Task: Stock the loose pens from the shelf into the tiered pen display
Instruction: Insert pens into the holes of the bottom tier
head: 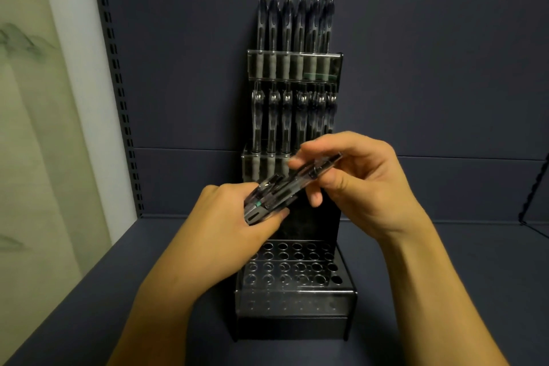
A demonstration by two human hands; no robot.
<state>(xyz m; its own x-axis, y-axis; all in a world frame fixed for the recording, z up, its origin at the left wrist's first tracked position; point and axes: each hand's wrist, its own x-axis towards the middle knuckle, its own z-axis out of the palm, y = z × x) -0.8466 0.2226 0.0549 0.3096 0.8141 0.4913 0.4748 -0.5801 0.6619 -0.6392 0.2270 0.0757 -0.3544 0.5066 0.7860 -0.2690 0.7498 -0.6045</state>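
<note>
Below your grips, the tiered pen display's (pixel 297 300) front holes wait empty, so your left hand (pixel 234 223) clamps the pen bundle (pixel 267 199) while your right hand (pixel 356 184) pinches one pen (pixel 315 171) free just above it.

We count one tiered pen display (pixel 294 300) with three tiers. Its far top tier (pixel 294 65) holds about six or seven upright pens, the middle tier (pixel 261 163) about the same, too crowded for an exact count. The near bottom tier (pixel 297 270) shows four rows of holes. Two hands: the left hand (pixel 234 217) grips a small bundle of pens (pixel 267 199), number unclear; the right hand (pixel 362 184) pinches one pen (pixel 320 169).
</note>
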